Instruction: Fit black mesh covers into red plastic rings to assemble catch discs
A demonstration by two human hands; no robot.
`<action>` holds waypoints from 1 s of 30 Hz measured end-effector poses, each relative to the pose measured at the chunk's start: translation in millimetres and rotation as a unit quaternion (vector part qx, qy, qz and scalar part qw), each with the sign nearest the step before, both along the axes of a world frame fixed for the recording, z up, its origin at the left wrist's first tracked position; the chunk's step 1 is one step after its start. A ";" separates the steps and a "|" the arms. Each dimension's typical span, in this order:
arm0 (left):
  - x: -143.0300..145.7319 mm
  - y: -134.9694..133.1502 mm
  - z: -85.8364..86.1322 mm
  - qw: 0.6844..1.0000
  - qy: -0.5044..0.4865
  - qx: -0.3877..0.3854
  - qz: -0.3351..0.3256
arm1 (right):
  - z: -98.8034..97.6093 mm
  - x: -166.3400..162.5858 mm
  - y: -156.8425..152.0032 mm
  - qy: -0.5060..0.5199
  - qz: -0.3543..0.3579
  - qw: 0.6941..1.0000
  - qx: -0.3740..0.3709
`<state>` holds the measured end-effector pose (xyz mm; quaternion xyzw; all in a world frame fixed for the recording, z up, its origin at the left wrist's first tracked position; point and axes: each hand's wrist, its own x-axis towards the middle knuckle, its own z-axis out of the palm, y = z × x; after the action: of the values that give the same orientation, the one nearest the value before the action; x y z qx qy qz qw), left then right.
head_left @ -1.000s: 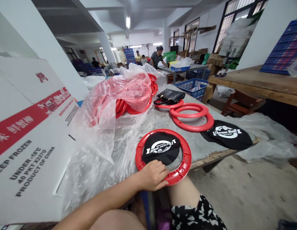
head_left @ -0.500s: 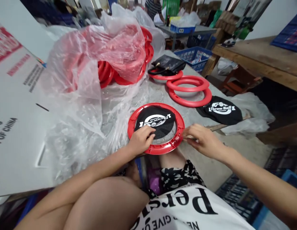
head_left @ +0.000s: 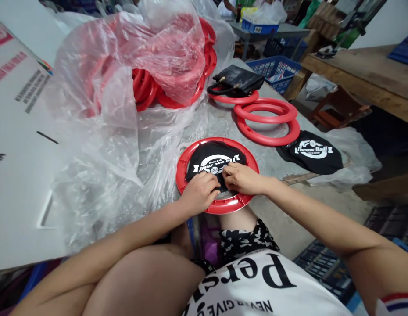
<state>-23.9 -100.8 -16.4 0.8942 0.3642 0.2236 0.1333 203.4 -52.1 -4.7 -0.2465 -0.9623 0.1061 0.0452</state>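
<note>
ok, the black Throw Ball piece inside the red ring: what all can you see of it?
The black piece looks like thin, soft fabric with a rounded far edge and a white "Throw Ball" logo, upside down in this view. It lies roughly flat within the red ring, with a gap at the near side. The left hand and right hand touch its near part, hiding some of it.

The ring (head_left: 228, 205) is smooth, glossy plastic; the cloth (head_left: 210, 154) looks matt; the wrap (head_left: 125, 48) is shiny, crinkled plastic.

factory workshop, bagged red rings (head_left: 167, 63), blue crate (head_left: 284, 84), wooden workbench (head_left: 365, 63)
</note>
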 end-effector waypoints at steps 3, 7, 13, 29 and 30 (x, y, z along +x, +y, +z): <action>6.9 1.6 0.5 1.000 0.012 -0.023 0.010 | -5.6 4.1 -2.2 0.049 -0.007 0.999 -0.014; 16.5 4.4 1.6 0.998 0.040 -0.033 0.027 | -3.1 9.2 -6.9 0.115 -0.027 0.992 -0.046; 23.5 7.3 2.7 0.995 0.097 -0.001 0.034 | 5.3 9.4 -12.2 0.153 -0.045 0.986 -0.057; 21.4 11.8 -12.2 0.995 0.090 -0.005 0.038 | -5.7 5.5 -1.7 0.066 -0.069 0.994 -0.051; 21.4 12.5 -13.0 0.995 0.091 -0.011 0.042 | -7.4 3.9 -1.0 0.073 -0.062 0.994 -0.056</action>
<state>-2.5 -88.3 -29.3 0.8933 0.4142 0.1426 0.1003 207.3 -53.1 -12.0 -0.2996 -0.9318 0.1743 0.1078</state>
